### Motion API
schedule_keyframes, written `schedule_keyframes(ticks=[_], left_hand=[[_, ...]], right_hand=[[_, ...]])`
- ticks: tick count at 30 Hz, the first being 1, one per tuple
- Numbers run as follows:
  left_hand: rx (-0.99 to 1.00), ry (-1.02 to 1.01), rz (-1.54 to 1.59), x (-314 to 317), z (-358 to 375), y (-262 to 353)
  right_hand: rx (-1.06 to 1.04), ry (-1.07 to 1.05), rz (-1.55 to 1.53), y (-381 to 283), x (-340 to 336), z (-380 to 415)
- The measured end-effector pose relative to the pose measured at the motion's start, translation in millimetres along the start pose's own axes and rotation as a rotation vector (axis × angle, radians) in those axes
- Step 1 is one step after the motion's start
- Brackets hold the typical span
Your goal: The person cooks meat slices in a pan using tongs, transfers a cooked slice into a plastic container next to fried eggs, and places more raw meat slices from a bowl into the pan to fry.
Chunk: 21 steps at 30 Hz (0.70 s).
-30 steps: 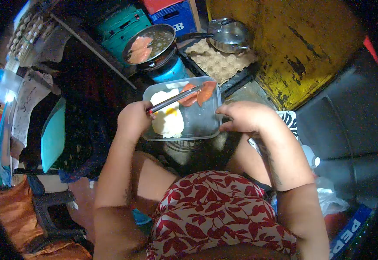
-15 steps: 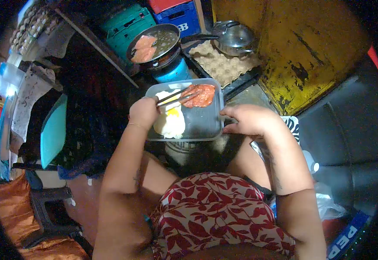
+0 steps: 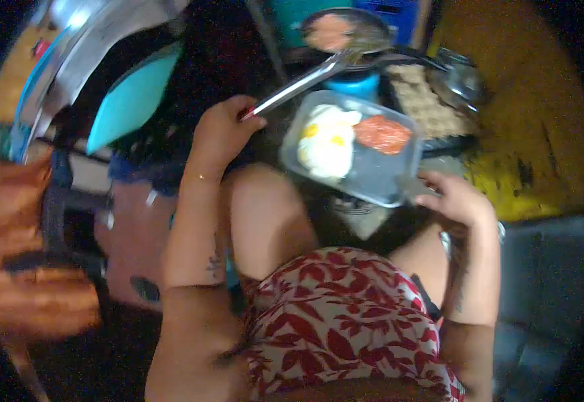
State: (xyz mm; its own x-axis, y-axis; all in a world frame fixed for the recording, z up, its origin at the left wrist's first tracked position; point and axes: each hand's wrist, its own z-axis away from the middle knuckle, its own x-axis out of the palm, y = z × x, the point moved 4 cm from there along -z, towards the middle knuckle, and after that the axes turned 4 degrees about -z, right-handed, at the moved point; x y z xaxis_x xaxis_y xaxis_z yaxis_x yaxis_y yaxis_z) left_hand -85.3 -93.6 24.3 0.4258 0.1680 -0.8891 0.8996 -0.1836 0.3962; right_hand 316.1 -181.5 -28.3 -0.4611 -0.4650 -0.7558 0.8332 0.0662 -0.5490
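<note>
Tongs are gripped in my left hand, their far tips reaching to the near edge of a frying pan. A pinkish flat piece of meat lies in the pan. My right hand pinches the right rim of a clear plastic container. Inside it, fried eggs fill the left side, and a reddish piece of meat rests at the upper right. Motion blur hides whether the tong tips hold anything.
Below the pan stands a blue burner. A cardboard egg tray lies right of it, beside a glass-lidded pot. A yellow, worn panel borders the right. A turquoise board-like piece is at left.
The tongs have left the meat in the container and swung up to the pan, carried by my left hand. My right hand stays at the container's rim. The whole view has shifted and turned.
</note>
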Motion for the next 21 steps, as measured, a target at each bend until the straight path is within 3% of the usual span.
schedule_keyframes(ticks=[6,12,14,15,17,21], left_hand=[[-0.266,0.18,-0.045,-70,106,-111],[-0.318,0.214,0.161,-103,246,-210],[-0.569,-0.002,0.055,-96,287,-245],[-0.585,0.003,0.054,-94,299,-245],[-0.819,-0.121,-0.046,-82,326,-254],[-0.99,-0.229,-0.342,-31,361,-260]], right_hand=[[0.092,-0.066,-0.058,-11,9,-7],[0.132,-0.108,-0.113,1,20,-23],[0.125,-0.128,-0.109,2,21,-32],[0.116,-0.139,-0.101,7,23,-37],[0.079,-0.136,-0.13,13,26,-47],[0.131,-0.181,-0.109,-5,29,-54]])
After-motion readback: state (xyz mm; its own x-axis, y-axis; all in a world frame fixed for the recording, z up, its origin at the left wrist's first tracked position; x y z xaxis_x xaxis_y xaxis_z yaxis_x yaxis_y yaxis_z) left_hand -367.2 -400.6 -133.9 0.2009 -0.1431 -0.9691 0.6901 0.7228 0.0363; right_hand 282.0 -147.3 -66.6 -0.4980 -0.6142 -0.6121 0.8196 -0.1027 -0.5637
